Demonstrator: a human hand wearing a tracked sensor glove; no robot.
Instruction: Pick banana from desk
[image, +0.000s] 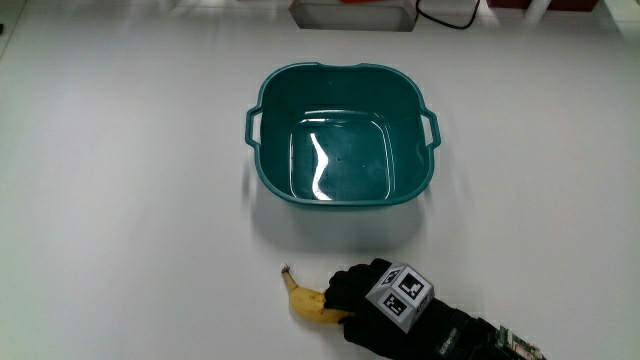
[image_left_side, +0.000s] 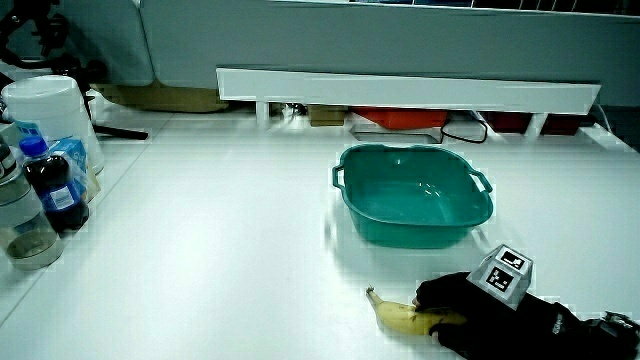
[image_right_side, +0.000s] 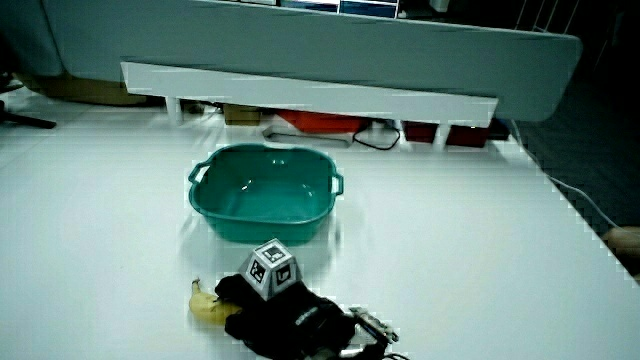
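Note:
A yellow banana (image: 303, 299) lies on the white table, nearer to the person than the teal basin (image: 342, 196); its stem tip points away from the hand. It also shows in both side views, banana (image_left_side: 400, 315) and banana (image_right_side: 205, 306). The gloved hand (image: 358, 293) rests on the banana's thicker end, fingers curled around it, the patterned cube (image: 400, 295) on its back. Most of that end is hidden under the glove. The banana still lies on the table. The hand (image_left_side: 450, 297) and hand (image_right_side: 250, 300) appear in both side views.
The teal basin (image_left_side: 362, 222) with two handles stands empty in the middle of the table. Bottles (image_left_side: 55, 190) and a white tub (image_left_side: 50, 110) stand at the table's edge in a side view. A low white partition (image_right_side: 300, 95) with cables runs along the table.

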